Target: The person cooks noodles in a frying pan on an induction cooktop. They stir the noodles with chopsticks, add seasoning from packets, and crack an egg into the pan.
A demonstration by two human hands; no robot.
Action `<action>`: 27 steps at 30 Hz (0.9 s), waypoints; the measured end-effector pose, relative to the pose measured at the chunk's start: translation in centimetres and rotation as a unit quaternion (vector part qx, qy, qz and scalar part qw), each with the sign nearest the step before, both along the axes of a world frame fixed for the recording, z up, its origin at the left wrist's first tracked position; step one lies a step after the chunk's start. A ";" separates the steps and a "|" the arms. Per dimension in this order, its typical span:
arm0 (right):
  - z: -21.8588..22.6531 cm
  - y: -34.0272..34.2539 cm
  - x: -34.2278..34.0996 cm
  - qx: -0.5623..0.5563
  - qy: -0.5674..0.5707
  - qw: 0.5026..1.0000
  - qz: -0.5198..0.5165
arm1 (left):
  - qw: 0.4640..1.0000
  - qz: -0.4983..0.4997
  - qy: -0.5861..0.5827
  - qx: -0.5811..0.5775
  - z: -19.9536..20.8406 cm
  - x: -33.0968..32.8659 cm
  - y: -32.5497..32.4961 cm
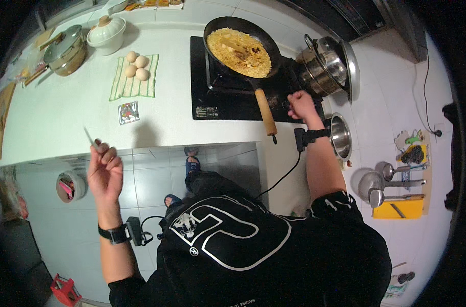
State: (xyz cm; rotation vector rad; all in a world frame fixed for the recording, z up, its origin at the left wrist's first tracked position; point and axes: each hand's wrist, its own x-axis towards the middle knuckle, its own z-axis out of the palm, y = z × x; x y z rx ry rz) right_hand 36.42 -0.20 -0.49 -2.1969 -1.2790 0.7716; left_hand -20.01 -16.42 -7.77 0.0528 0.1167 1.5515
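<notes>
My left hand [106, 171] is raised at the counter's front edge, fingers closed on a thin, pale, pointed utensil [90, 136] whose kind I cannot make out. My right hand [302, 107] reaches over the right side of the black stove [202, 97], fingers curled in at what looks like a dark stove knob [286, 104]. A dark wok [275, 48] sits on the stove, its wooden handle [265, 110] pointing toward me, just left of my right hand. Yellowish, grainy food [228, 51] with dark brown patches lies in it.
Several eggs [137, 66] rest on a striped cloth [135, 88], with a small packet [128, 112] nearer me. A lidded glass pot [66, 53] and white tureen [107, 38] stand back left. Steel pots [320, 66] and a steel bowl [340, 135] flank the stove's right.
</notes>
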 end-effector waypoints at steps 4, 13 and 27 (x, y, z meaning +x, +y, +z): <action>-8.6 1.1 3.9 -0.090 -0.010 0.996 -0.023 | 0.996 0.077 0.029 -0.032 -2.9 -2.0 -4.2; -20.2 5.2 7.9 0.038 -0.057 0.998 -0.013 | 0.977 0.202 -0.056 -0.045 -8.3 -3.7 -8.6; -22.7 6.2 10.9 0.127 -0.090 0.985 0.076 | 0.963 0.259 -0.068 -0.036 -11.7 -6.0 -12.4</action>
